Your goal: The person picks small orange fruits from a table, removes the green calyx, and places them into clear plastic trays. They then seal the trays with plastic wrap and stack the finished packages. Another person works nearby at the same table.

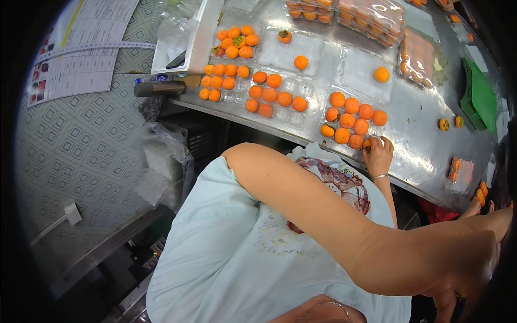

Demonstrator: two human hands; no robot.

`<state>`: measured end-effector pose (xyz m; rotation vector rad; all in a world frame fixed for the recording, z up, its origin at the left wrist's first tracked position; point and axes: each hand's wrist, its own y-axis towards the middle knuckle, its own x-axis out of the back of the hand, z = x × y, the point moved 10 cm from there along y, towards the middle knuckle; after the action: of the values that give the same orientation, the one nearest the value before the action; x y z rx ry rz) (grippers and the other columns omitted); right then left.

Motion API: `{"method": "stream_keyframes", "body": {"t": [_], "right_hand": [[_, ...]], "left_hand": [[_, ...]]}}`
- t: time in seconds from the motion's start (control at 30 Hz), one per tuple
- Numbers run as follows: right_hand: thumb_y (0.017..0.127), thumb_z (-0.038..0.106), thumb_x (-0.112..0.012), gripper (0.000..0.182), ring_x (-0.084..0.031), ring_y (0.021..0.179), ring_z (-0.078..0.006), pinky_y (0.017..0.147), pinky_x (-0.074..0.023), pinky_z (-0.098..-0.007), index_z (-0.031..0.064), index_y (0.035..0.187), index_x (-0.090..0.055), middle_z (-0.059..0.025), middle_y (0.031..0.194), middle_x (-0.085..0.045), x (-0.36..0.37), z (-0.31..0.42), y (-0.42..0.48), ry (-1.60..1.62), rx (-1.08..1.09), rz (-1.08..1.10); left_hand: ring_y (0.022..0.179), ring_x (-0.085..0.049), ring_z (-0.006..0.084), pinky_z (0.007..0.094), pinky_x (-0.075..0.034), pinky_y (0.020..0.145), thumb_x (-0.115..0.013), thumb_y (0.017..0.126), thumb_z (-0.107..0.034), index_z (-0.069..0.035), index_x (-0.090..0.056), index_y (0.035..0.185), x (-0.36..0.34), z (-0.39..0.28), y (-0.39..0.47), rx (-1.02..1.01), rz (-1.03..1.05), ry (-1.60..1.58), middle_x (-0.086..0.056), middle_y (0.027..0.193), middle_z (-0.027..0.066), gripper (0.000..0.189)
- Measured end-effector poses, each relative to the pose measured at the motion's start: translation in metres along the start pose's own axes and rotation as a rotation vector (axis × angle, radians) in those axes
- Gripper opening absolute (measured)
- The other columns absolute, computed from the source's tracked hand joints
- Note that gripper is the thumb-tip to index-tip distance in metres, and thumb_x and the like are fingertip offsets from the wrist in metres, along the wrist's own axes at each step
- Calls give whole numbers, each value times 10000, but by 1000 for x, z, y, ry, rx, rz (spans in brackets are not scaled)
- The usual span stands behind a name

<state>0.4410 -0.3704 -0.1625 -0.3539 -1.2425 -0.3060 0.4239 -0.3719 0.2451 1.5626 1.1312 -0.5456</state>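
My right hand (377,155), a bracelet at its wrist, has its fingers around a persimmon (366,144) at the near right corner of a clear plastic tray (375,130). Orange persimmons fill most of this tray's cells. To its left lies a second clear tray (290,84), partly filled, then a third (241,85), also partly filled. Behind them, a cluster of persimmons (232,42) sits in another clear pack, beside open packs with few fruits (301,62). My left arm stretches across my body to the right; its hand is not in view.
Stacked closed persimmon packs (371,20) stand at the back, with another pack (417,56) beside them. A green plastic container (480,97) is at right. A metal flask (159,88) and white foam box (194,64) lie left. Another person's hand (472,209) shows at far right.
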Motion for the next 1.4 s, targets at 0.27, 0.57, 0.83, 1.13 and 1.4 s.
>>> {"method": "stream_keyframes", "body": {"t": [0.27,0.57,0.83,1.13,1.4], "right_hand": [[697,37,-710,450,-594,1113,-309,942,-480,-422,91,1142,-661,-69,1165,-656,-18,4,-10,-111,-92,-138],[707,-2,-763,530,-599,1063,-359,918,-503,-423,42,1217,-627,-164,1138,-608,-9,-43,-28,163,-412,-276],[846,-85,-662,484,-601,1201,-214,1050,-451,-328,-39,1320,-577,-133,1298,-624,10,-25,-10,1278,-611,-439],[768,-123,-653,633,-546,1283,-243,1109,-427,-377,1,1370,-497,-139,1322,-597,114,154,52,1435,-225,-534],[767,-129,-647,608,-542,1278,-240,1092,-431,-387,-11,1348,-513,-138,1287,-610,163,237,54,1370,-32,-507]], "left_hand": [[817,-657,214,344,-542,573,-600,925,-255,-12,-606,1056,-18,-25,-21,-31,82,145,-619,918,123,276],[797,-657,206,335,-535,552,-619,897,-244,-12,-614,1031,-66,-92,-64,-178,296,759,-622,906,122,268],[780,-657,198,328,-529,533,-636,872,-234,-12,-621,1009,-119,-134,-140,-307,528,1251,-624,896,120,261],[761,-656,189,320,-522,512,-655,844,-222,-12,-629,985,-109,-183,-197,-272,715,1492,-627,884,118,254],[592,-584,100,239,-435,468,-687,818,-143,-66,-679,863,53,-260,-241,95,466,1823,-641,751,37,89]]}}
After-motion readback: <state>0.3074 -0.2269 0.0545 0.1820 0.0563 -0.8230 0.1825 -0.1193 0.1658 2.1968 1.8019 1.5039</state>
